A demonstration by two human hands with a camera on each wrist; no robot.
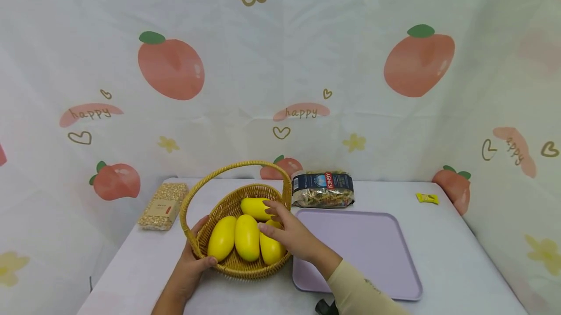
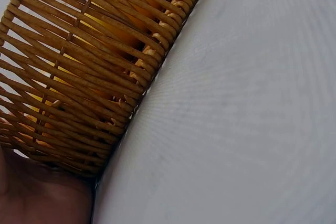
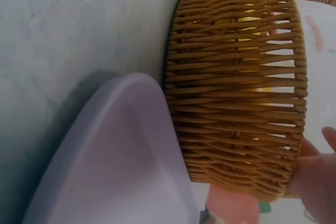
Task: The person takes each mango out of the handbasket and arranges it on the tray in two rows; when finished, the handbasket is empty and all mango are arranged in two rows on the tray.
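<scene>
A wicker basket (image 1: 252, 273) with a tall arched handle stands on the table and has several smooth yellow mangoes (image 1: 247, 238) inside. My left hand (image 1: 189, 265) grips its left side, thumb over the rim and fingers along the outer wall. In the left wrist view that hand (image 2: 44, 192) meets the woven wall (image 2: 84, 72). Over the basket's right rim reaches my right hand (image 1: 292, 235), its fingers loosely bent above the mangoes at the right. It partly covers those mangoes, and whether the fingertips touch one is hard to tell.
A lilac tray (image 1: 364, 251) lies right of the basket, close beside it. Behind are a pasta bag (image 1: 323, 189) and, at the left, a pack of pale grains (image 1: 163, 207). A small yellow packet (image 1: 427, 198) lies far right. Near the front edge sits a black object (image 1: 325, 307).
</scene>
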